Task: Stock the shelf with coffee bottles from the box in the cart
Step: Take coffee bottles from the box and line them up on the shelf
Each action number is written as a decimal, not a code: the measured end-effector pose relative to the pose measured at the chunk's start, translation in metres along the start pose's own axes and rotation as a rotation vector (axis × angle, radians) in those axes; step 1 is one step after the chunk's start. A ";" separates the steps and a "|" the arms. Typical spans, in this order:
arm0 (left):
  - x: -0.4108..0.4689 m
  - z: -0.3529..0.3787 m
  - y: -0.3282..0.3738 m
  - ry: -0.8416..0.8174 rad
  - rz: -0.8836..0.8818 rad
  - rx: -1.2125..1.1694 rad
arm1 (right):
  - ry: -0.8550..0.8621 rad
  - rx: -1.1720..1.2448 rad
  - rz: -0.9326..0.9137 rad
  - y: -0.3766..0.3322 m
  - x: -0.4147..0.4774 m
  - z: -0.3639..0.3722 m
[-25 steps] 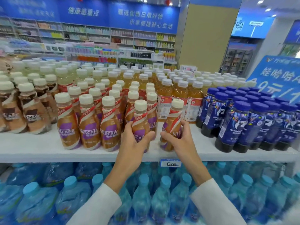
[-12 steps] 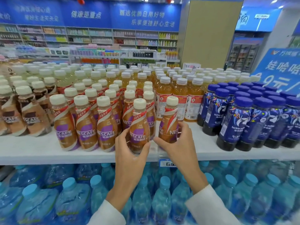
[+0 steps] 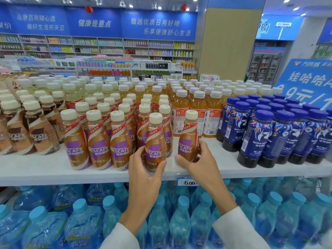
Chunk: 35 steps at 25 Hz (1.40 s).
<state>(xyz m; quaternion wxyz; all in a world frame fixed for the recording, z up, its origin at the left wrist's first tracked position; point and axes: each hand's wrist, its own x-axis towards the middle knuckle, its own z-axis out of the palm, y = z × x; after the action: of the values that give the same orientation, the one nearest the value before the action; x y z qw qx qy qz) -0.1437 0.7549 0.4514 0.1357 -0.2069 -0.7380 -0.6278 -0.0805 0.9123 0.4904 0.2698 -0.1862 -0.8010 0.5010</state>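
Gripping a coffee bottle (image 3: 155, 139) low on its waisted plastic body, the left hand (image 3: 143, 170) wraps thumb and fingers round the glossy brown-and-purple wrap, at the front edge of the shelf (image 3: 36, 168), a smooth white board. The right hand (image 3: 202, 163) holds a second bottle (image 3: 188, 137) of the same kind just beside it, fingers curled round the lower half; a narrow gap parts the two bottles. Both stand near upright with ribbed cream caps, and their bases are hidden by the fingers, so I cannot tell whether they rest on the board. To the left, packed shoulder to shoulder, runs a row (image 3: 98, 141) of matching purple-labelled bottles with more rows behind, and further left stand brown-labelled ones (image 3: 38, 133). Behind the held pair are clear amber drinks (image 3: 195, 112) with white caps; to the right, dark bottles (image 3: 256, 141) in blue printed wrap with round blue caps. A price tag (image 3: 187, 182) reading 6.00 sits on the shelf edge below the right hand. Under the shelf stand packed translucent water bottles (image 3: 80, 218) with pale blue caps. White sleeves (image 3: 233, 229) cover both forearms.
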 end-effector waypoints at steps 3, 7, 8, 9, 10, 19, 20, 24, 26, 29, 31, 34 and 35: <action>0.000 0.000 -0.001 -0.002 0.004 0.008 | 0.116 -0.073 -0.036 0.000 -0.002 0.005; 0.001 -0.002 -0.002 -0.009 0.004 0.011 | 0.031 0.016 -0.016 0.001 -0.002 0.001; 0.001 -0.003 -0.003 -0.010 0.004 0.011 | 0.019 0.022 -0.016 0.002 -0.002 0.000; 0.001 -0.003 -0.003 -0.011 0.004 0.011 | 0.016 0.036 -0.018 0.002 -0.004 0.000; 0.001 -0.003 -0.003 -0.010 0.004 0.010 | 0.026 0.041 -0.017 0.001 -0.005 0.002; -0.006 0.002 0.000 0.030 0.013 0.084 | 0.078 0.018 -0.032 0.006 -0.011 0.004; -0.007 0.002 0.001 0.030 0.012 0.090 | 0.094 0.016 -0.035 0.007 -0.013 0.006; -0.014 -0.003 0.005 0.083 -0.002 0.049 | 0.111 0.048 -0.054 0.003 -0.024 0.014; -0.016 -0.007 0.003 0.146 0.005 0.018 | 0.071 0.054 -0.084 -0.002 -0.030 0.025; -0.015 -0.010 -0.002 0.218 0.032 0.068 | 0.070 0.036 -0.135 -0.005 -0.036 0.048; -0.013 -0.011 -0.005 0.234 0.075 0.086 | 0.100 0.027 -0.152 -0.003 -0.036 0.057; -0.012 -0.012 -0.006 0.253 0.134 0.126 | 0.122 0.017 -0.156 -0.001 -0.033 0.060; -0.011 -0.012 -0.006 0.254 0.131 0.137 | 0.124 0.017 -0.155 -0.002 -0.032 0.060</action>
<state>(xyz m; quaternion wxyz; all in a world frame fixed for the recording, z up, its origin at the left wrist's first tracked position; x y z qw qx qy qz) -0.1376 0.7410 0.4427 0.2822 -0.1637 -0.7410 -0.5869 -0.0924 0.8512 0.4627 0.3586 -0.1521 -0.7903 0.4729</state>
